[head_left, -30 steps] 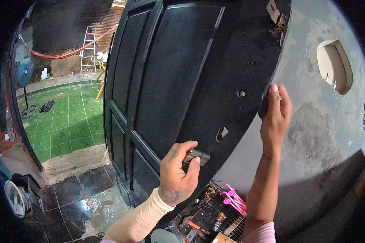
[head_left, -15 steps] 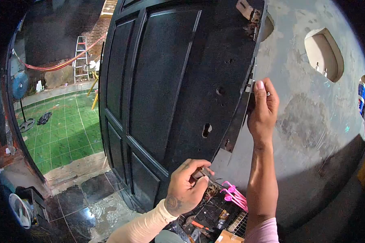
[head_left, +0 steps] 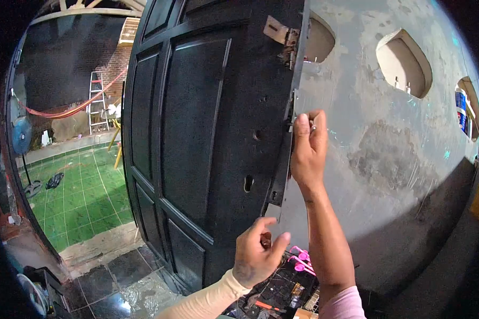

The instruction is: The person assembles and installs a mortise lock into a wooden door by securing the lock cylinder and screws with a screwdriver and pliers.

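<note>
A black panelled door [head_left: 191, 127] stands ajar, with holes near its right edge and a metal latch [head_left: 282, 37] at the top. My right hand [head_left: 308, 146] is at the door's edge, its fingers closed around a small metal piece [head_left: 313, 127] whose tip shows. Lower down, my left hand [head_left: 261, 247] is in front of the door's lower edge, palm turned inward. Its thumb and forefinger are apart, while the other fingers curl round a small brown object [head_left: 265, 242], mostly hidden.
On the floor below my hands lie tools, among them an orange-handled one [head_left: 270, 306], and pink plastic items [head_left: 303, 260]. A grey wall [head_left: 351, 106] with recesses rises at right. Green tiles [head_left: 80, 186], a fan [head_left: 21, 135] and a ladder [head_left: 97, 103] show at left.
The view has turned right, shifting the door leftward. My left thumb and forefinger have spread apart, and the object they held sits deeper in the palm. My right hand remains at the door's edge.
</note>
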`<state>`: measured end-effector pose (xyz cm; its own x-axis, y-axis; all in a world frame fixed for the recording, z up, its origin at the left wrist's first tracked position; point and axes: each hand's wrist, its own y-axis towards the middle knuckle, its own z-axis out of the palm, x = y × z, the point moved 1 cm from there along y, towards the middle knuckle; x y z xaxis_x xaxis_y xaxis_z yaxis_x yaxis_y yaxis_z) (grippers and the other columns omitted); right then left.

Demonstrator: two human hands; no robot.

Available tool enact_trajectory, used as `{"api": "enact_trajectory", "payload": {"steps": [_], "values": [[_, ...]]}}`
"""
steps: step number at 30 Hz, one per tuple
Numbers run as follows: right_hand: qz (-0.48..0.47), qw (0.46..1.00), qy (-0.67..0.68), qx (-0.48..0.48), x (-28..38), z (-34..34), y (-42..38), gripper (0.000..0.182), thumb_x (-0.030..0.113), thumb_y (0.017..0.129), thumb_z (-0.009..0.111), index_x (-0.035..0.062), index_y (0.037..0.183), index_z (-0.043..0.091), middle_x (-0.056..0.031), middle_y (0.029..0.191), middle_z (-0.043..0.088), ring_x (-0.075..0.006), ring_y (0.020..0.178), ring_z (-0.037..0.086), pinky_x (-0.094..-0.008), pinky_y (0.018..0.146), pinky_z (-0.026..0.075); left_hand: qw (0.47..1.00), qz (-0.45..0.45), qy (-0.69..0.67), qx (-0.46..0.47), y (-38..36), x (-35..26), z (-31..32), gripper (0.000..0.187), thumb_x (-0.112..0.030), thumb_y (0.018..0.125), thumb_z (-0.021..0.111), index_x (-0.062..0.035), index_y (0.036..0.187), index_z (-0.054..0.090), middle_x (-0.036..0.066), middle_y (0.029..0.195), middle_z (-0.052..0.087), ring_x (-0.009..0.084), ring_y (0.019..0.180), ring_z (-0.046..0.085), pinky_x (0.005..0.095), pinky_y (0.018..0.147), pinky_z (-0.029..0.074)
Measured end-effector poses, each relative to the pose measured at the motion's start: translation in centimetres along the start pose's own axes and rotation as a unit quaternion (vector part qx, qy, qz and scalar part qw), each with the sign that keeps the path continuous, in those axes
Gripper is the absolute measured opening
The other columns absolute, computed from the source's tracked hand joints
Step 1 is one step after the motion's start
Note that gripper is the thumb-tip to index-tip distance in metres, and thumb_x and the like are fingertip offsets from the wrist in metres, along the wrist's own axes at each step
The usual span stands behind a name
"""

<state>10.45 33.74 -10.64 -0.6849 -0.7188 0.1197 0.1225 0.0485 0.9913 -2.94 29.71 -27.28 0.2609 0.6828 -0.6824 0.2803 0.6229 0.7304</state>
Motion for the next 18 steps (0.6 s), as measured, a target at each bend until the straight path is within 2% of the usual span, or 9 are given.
{"api": "enact_trajectory", "payload": {"steps": [1,2,4,5,7,9,16,18], "values": [[-0.042,0.997,-0.065,0.006,0.7,-0.1,0.3,0.029,0.029,0.101,0.059,0.0042,0.094,0.045,-0.0023,0.067,0.044,-0.0091,0.064,0.040,-0.0298,0.054,0.036,0.998,0.031,0.008,-0.047,0.7,-1.8,0.3,0.035,-0.020,0.083,0.078,0.0039,0.105,0.064,0.007,0.065,0.059,0.0117,0.055,0.055,0.0287,0.054,0.045],[0.022,0.996,-0.076,0.035,1.4,-0.1,0.2,0.032,0.031,0.099,0.062,0.0034,0.093,0.046,-0.0032,0.065,0.048,-0.0099,0.062,0.043,-0.0303,0.052,0.037,0.997,0.051,0.035,-0.051,1.5,-1.9,0.6,0.031,-0.018,0.083,0.077,0.0039,0.102,0.065,0.008,0.065,0.059,0.0131,0.055,0.056,0.0294,0.054,0.045],[0.021,0.993,-0.102,0.047,1.9,0.1,1.0,0.031,0.029,0.098,0.064,0.0031,0.092,0.047,-0.0019,0.061,0.048,-0.0088,0.059,0.043,-0.0306,0.051,0.037,0.990,0.091,0.090,-0.061,2.8,-1.4,1.0,0.023,-0.013,0.083,0.075,0.0038,0.097,0.067,0.011,0.066,0.060,0.0158,0.055,0.057,0.0308,0.054,0.046],[0.040,0.995,-0.079,0.049,1.9,0.1,0.9,0.031,0.028,0.097,0.064,0.0031,0.091,0.048,-0.0015,0.061,0.048,-0.0082,0.059,0.043,-0.0304,0.050,0.036,0.991,0.073,0.076,-0.087,3.3,-0.7,1.3,0.012,-0.007,0.083,0.071,0.0033,0.089,0.067,0.013,0.069,0.062,0.0220,0.056,0.060,0.0337,0.055,0.047],[0.076,0.995,-0.034,0.056,1.7,0.2,0.7,0.030,0.027,0.097,0.065,0.0030,0.090,0.049,-0.0006,0.060,0.047,-0.0071,0.059,0.042,-0.0300,0.050,0.035,0.979,0.130,0.123,-0.100,3.4,-0.4,1.3,0.008,-0.003,0.083,0.068,0.0035,0.087,0.067,0.014,0.070,0.063,0.0246,0.058,0.061,0.0343,0.055,0.048],[0.071,0.996,-0.029,0.052,1.0,0.2,1.0,0.029,0.026,0.097,0.065,0.0032,0.087,0.050,0.0002,0.060,0.047,-0.0063,0.059,0.041,-0.0293,0.049,0.034,0.969,0.173,0.138,-0.109,3.4,-0.3,1.4,0.006,0.001,0.081,0.066,0.0029,0.086,0.064,0.015,0.073,0.063,0.0288,0.059,0.061,0.0355,0.055,0.049],[0.033,0.994,0.042,0.097,-0.9,-0.2,2.1,0.031,0.025,0.096,0.065,0.0038,0.081,0.048,0.0013,0.060,0.046,-0.0070,0.060,0.039,-0.0305,0.050,0.033,0.957,0.218,0.142,-0.128,3.3,0.9,1.9,0.009,0.002,0.081,0.066,0.0008,0.089,0.062,0.015,0.075,0.063,0.0307,0.060,0.063,0.0369,0.054,0.049],[0.027,0.995,0.019,0.095,-0.7,-0.4,1.9,0.032,0.026,0.097,0.064,0.0035,0.082,0.047,0.0000,0.061,0.046,-0.0072,0.061,0.039,-0.0311,0.051,0.034,0.954,0.230,0.151,-0.120,3.3,1.0,1.8,0.009,0.001,0.081,0.066,0.0005,0.089,0.062,0.015,0.074,0.063,0.0312,0.060,0.063,0.0372,0.054,0.050]]}}
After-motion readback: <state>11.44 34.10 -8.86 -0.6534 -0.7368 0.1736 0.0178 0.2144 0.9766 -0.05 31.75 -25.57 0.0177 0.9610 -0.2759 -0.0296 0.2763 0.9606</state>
